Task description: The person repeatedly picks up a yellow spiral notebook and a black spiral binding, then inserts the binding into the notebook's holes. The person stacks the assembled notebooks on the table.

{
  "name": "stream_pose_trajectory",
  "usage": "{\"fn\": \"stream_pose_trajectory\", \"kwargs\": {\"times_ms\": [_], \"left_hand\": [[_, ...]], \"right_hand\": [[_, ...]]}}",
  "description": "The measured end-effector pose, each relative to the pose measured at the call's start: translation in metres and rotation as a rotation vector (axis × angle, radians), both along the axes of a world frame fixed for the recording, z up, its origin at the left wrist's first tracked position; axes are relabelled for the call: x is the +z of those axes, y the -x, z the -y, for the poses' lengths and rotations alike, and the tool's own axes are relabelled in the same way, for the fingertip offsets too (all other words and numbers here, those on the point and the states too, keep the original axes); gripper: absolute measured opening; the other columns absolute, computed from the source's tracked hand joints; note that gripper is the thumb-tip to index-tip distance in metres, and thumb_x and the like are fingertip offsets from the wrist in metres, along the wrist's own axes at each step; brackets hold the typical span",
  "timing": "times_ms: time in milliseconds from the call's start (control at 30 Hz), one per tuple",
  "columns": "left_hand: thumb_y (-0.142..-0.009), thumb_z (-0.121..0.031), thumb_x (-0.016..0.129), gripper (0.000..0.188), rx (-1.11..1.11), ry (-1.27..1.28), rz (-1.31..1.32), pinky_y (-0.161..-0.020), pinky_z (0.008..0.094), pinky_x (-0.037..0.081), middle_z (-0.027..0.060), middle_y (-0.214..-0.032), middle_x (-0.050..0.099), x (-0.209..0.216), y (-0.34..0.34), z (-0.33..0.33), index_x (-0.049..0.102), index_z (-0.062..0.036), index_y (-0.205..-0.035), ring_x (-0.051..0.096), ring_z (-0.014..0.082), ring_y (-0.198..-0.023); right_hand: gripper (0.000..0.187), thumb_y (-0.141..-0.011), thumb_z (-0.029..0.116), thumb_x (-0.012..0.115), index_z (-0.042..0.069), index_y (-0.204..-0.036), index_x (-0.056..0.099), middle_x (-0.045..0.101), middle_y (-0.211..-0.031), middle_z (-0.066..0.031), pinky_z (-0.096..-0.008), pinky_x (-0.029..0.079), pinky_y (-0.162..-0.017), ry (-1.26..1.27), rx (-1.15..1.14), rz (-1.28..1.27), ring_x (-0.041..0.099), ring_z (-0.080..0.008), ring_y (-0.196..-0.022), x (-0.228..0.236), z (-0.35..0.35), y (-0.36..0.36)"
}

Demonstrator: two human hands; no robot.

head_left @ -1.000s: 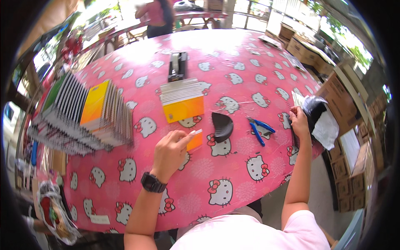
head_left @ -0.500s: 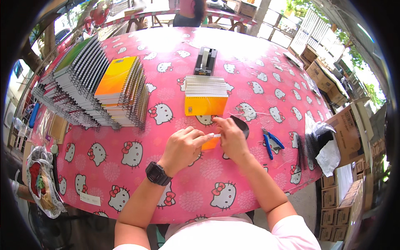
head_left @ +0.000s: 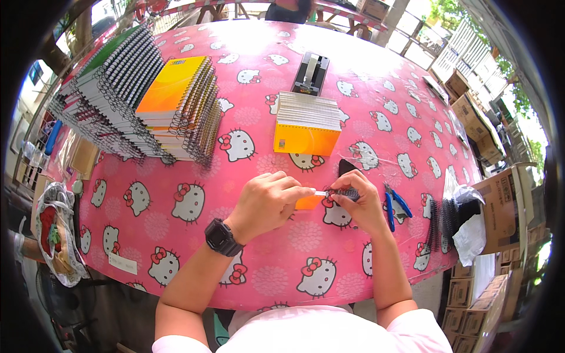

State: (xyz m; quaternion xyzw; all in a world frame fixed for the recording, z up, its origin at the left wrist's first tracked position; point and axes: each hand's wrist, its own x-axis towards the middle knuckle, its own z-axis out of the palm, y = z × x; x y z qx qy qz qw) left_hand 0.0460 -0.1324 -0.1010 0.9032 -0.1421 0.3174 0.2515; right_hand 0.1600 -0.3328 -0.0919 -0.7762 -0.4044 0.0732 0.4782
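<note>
My left hand (head_left: pixel 265 203), with a black watch on its wrist, is closed on a small orange notebook (head_left: pixel 308 203) just above the table. The hand hides most of the notebook; some white page edge shows. My right hand (head_left: pixel 366 205) pinches a dark spiral coil (head_left: pixel 348 193) between thumb and fingers, its end at the notebook's right edge. Whether the coil is threaded through any holes, I cannot tell. Behind the right hand lies a black, pointed thing (head_left: pixel 347 166), partly covered. Beyond my hands sits a stack of yellow-orange notebooks (head_left: pixel 306 139) without visible coils.
Blue-handled cutters (head_left: pixel 397 207) lie right of my right hand. Several dark coils (head_left: pixel 441 226) rest near the right edge beside a cardboard box (head_left: pixel 500 206). Tall piles of spiral-bound notebooks (head_left: pixel 176 100) stand at left. A black tape dispenser (head_left: pixel 311 73) stands behind the unbound stack.
My right hand has shifted from above the notebook to its right side, and the coil now shows in its fingers. The whole view has shifted slightly.
</note>
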Motion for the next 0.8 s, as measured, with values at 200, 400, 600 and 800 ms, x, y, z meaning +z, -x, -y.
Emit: {"fn": "stream_pose_trajectory", "kwargs": {"times_ms": [200,400,600,800], "left_hand": [[-0.077,-0.005,0.061,0.024,-0.024,0.019,-0.021,-0.062,0.0325,0.050,0.0018,-0.079,0.066,-0.001,0.000,0.000,0.071,-0.0156,-0.096,0.062,0.0189,-0.070],[-0.077,-0.005,0.061,0.025,-0.047,0.038,-0.057,-0.063,0.0325,0.050,0.0017,-0.080,0.067,0.004,0.001,-0.001,0.071,-0.0164,-0.096,0.062,0.0193,-0.071],[-0.077,-0.005,0.061,0.025,-0.027,0.016,-0.060,-0.065,0.0332,0.050,0.0033,-0.080,0.066,0.004,0.001,-0.001,0.068,-0.0141,-0.099,0.062,0.0202,-0.072],[-0.076,-0.008,0.062,0.021,0.112,-0.101,-0.132,-0.074,0.0365,0.047,0.0043,-0.081,0.065,0.007,0.005,0.010,0.064,-0.0092,-0.097,0.062,0.0214,-0.078]], "right_hand": [[0.024,-0.067,-0.009,0.066,0.006,-0.084,0.061,0.056,-0.084,-0.0044,-0.0356,0.041,-0.081,-0.026,-0.016,0.203,0.052,-0.0233,-0.086,-0.006,0.000,0.003],[0.024,-0.070,-0.007,0.065,0.008,-0.088,0.062,0.054,-0.083,-0.0049,-0.0353,0.041,-0.080,-0.023,0.036,0.358,0.052,-0.0239,-0.084,-0.004,0.003,0.005],[0.032,-0.081,-0.004,0.061,0.006,-0.111,0.060,0.057,-0.087,-0.0086,-0.0325,0.047,-0.066,-0.011,0.146,0.086,0.057,-0.0247,-0.076,0.002,0.010,0.007],[0.036,-0.085,0.000,0.060,0.006,-0.120,0.055,0.061,-0.090,-0.0124,-0.0334,0.050,-0.067,0.035,0.189,0.173,0.061,-0.0278,-0.076,0.000,0.009,0.009]]}}
